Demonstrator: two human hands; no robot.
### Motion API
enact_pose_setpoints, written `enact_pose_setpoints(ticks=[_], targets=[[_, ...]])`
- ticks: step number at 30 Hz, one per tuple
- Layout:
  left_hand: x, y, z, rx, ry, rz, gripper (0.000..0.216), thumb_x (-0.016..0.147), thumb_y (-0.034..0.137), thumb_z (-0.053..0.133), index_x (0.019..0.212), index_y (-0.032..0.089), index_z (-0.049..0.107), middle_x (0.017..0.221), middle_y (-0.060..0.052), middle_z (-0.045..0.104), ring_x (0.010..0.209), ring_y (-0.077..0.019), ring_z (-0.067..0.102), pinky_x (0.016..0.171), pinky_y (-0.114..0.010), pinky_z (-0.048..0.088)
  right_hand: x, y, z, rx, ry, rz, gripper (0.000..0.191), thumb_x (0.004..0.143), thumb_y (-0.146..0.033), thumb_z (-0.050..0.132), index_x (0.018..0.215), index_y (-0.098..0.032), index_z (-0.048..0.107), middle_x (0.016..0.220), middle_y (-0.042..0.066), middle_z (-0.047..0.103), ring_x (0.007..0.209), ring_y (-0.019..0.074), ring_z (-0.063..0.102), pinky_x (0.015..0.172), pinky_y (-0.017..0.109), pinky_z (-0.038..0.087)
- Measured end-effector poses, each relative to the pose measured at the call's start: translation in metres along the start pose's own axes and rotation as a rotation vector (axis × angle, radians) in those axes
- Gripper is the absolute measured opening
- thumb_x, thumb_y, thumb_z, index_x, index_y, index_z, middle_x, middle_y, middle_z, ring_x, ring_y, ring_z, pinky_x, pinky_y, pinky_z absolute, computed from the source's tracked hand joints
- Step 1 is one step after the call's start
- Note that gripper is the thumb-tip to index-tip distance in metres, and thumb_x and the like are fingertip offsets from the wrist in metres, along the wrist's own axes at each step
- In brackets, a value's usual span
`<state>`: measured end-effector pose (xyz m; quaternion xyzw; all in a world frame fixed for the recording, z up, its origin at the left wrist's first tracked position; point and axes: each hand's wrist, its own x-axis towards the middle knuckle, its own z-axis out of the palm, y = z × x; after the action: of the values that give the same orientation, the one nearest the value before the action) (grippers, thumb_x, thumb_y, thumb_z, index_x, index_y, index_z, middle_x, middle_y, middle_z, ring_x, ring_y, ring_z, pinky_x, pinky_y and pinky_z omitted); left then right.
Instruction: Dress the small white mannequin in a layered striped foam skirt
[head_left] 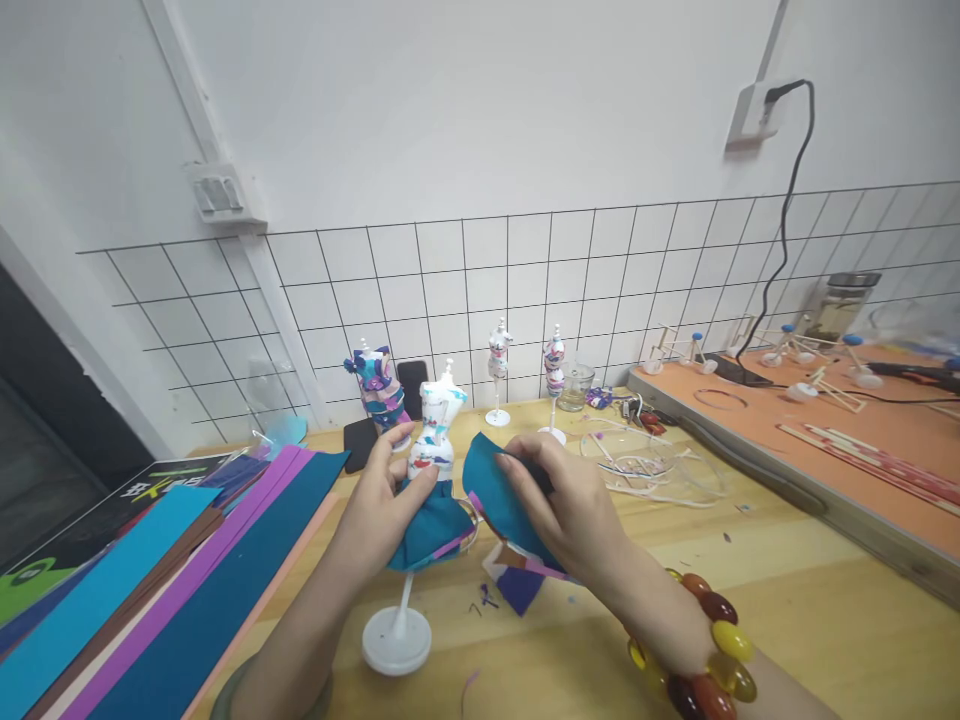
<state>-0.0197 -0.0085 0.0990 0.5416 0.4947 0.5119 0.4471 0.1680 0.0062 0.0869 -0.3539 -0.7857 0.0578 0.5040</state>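
A small white dress form (437,425) on a round stand stands before me, slightly tilted, with marks on its torso. Teal fabric (431,530) wraps its lower part like a skirt, edged in purple. My left hand (394,495) grips the dress form at its waist, thumb pressed on the front near the top of the fabric. To the right, my right hand (562,500) pinches a loose teal fabric flap (499,490) between thumb and fingers. The flap also has a purple edge; whether it joins the skirt is hard to see.
Coloured fabric strips (247,560) lie at left. Behind stand a dressed form (379,385) and two small forms, one (498,360) near a glass (576,388). Tangled clear cord (652,465) and a purple scrap (521,590) lie on the table. An orange board (810,420) holds stick models.
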Motion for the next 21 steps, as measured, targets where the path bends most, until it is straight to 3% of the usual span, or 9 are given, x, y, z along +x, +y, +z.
enact_pose_setpoints(ticks=[5, 9, 15, 18, 21], targets=[[0.001, -0.002, 0.003, -0.054, -0.124, -0.076, 0.064, 0.073, 0.041, 0.062, 0.128, 0.021, 0.037, 0.085, -0.004, 0.067, 0.074, -0.0197, 0.063, 0.064, -0.028, 0.048, 0.000, -0.002, 0.003, 0.170, -0.215, 0.008, 0.006, 0.088, -0.026, 0.047, 0.089, -0.021, 0.050, 0.078, 0.003, 0.061, 0.068, 0.0150, 0.055, 0.061, 0.027, 0.041], [0.001, -0.004, 0.004, -0.086, -0.187, -0.083, 0.062, 0.076, 0.038, 0.061, 0.130, 0.021, 0.035, 0.093, -0.007, 0.066, 0.082, -0.0218, 0.063, 0.068, -0.030, 0.049, 0.003, 0.002, 0.002, 0.270, -0.284, 0.114, 0.015, 0.085, -0.027, 0.051, 0.097, -0.023, 0.044, 0.069, -0.002, 0.056, 0.061, 0.0134, 0.052, 0.058, 0.026, 0.041], [-0.002, -0.006, 0.001, -0.056, -0.285, -0.103, 0.060, 0.077, 0.037, 0.062, 0.129, 0.021, 0.036, 0.094, -0.008, 0.068, 0.087, -0.0235, 0.063, 0.072, -0.032, 0.048, 0.006, 0.011, -0.006, 0.305, -0.322, 0.121, 0.016, 0.080, -0.025, 0.057, 0.077, -0.022, 0.041, 0.066, -0.004, 0.048, 0.057, 0.0106, 0.043, 0.051, 0.023, 0.034], [-0.003, -0.006, 0.000, -0.077, -0.312, -0.100, 0.056, 0.076, 0.034, 0.064, 0.126, 0.019, 0.043, 0.105, -0.011, 0.066, 0.097, -0.0249, 0.061, 0.079, -0.033, 0.047, 0.005, 0.013, -0.009, 0.377, -0.450, 0.192, 0.016, 0.079, -0.022, 0.057, 0.091, -0.023, 0.047, 0.055, -0.008, 0.042, 0.049, 0.0092, 0.037, 0.045, 0.021, 0.030], [-0.003, -0.006, 0.001, -0.106, -0.336, -0.083, 0.050, 0.075, 0.032, 0.064, 0.121, 0.019, 0.050, 0.112, -0.010, 0.064, 0.104, -0.0250, 0.058, 0.085, -0.034, 0.046, 0.004, 0.013, -0.009, 0.301, -0.466, 0.181, 0.026, 0.077, -0.022, 0.060, 0.102, -0.024, 0.055, 0.053, -0.008, 0.043, 0.046, 0.0091, 0.037, 0.044, 0.021, 0.029]])
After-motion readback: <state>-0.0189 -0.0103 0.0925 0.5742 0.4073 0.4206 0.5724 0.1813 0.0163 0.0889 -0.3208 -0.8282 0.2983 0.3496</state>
